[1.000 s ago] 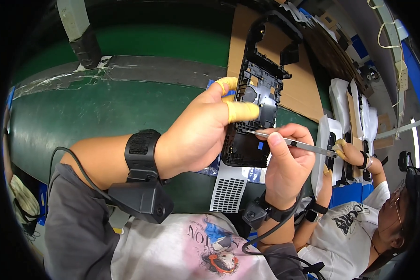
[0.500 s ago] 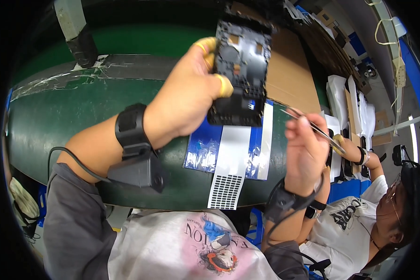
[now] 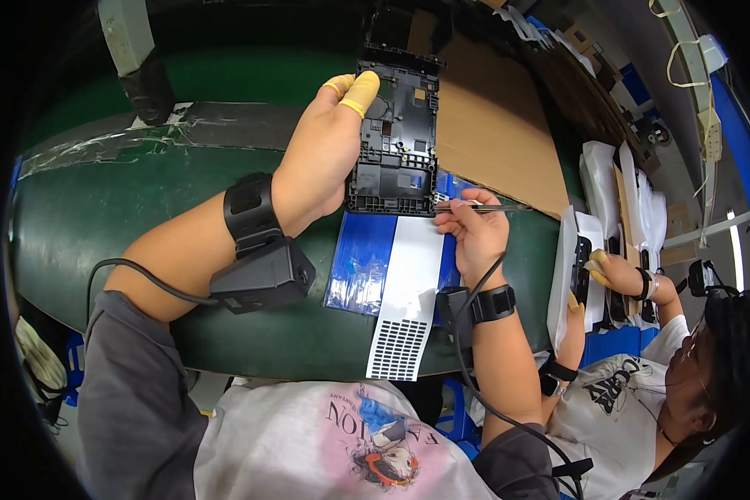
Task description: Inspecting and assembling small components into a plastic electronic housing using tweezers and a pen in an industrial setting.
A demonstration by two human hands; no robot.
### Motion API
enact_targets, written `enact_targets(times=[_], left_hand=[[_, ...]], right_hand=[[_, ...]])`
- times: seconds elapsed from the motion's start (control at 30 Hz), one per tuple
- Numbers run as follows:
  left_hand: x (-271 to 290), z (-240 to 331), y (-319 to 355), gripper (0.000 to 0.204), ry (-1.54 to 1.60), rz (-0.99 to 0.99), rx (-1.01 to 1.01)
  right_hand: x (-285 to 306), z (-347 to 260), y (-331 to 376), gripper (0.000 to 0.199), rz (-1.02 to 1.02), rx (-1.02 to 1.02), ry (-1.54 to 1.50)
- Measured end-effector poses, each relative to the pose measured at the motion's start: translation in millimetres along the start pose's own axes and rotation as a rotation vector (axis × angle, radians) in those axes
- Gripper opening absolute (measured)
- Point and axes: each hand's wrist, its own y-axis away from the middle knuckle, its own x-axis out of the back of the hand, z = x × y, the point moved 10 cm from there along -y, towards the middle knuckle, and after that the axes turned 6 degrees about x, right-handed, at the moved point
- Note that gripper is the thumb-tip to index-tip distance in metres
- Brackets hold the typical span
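Observation:
My left hand (image 3: 321,150), with yellow finger cots on thumb and finger, is closed on the left edge of a black plastic housing (image 3: 410,125). The housing is raised above the table, its ribbed, cut-out inside facing me. My right hand (image 3: 480,233) pinches metal tweezers (image 3: 502,207) beside the housing's lower right corner. Whether the tips touch it, or hold anything, I cannot tell. Below lies a white sheet (image 3: 415,258) with rows of small black stickers at its near end, on top of a blue plastic-covered piece (image 3: 358,267).
The green table (image 3: 250,342) spreads around my arms. Brown cardboard (image 3: 500,125) lies at the far right of the housing. Further right, a co-worker's hand (image 3: 612,271) is beside white-wrapped black parts (image 3: 579,267). A grey post (image 3: 137,58) stands at the far left.
The housing has shifted left and its inside shows more squarely. My right hand has come left with the tweezers, from apart to the housing's lower right corner.

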Motion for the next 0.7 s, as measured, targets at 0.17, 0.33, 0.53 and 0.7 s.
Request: enact_targets(times=[0.17, 0.33, 0.53, 0.7], left_hand=[[2.2, -8.5, -2.0, 0.039, -0.044, 0.004, 0.049], [2.9, -10.4, -3.8, 0.025, -0.007, 0.045, 0.073], [2.4, -11.6, -1.5, 0.024, -0.016, 0.07, 0.086], [0.3, -11.3, -0.3, 0.022, 0.003, 0.033, 0.088]], right_hand=[[1.4, -1.2, -0.5, 0.018, 0.01, 0.06, 0.012], [4.9, -4.8, -1.9, 0.016, 0.02, 0.091, 0.05], [3.5, -4.4, -1.2, 0.017, 0.007, 0.089, 0.05], [3.4, -4.1, -0.2, 0.018, 0.016, 0.067, 0.07]])
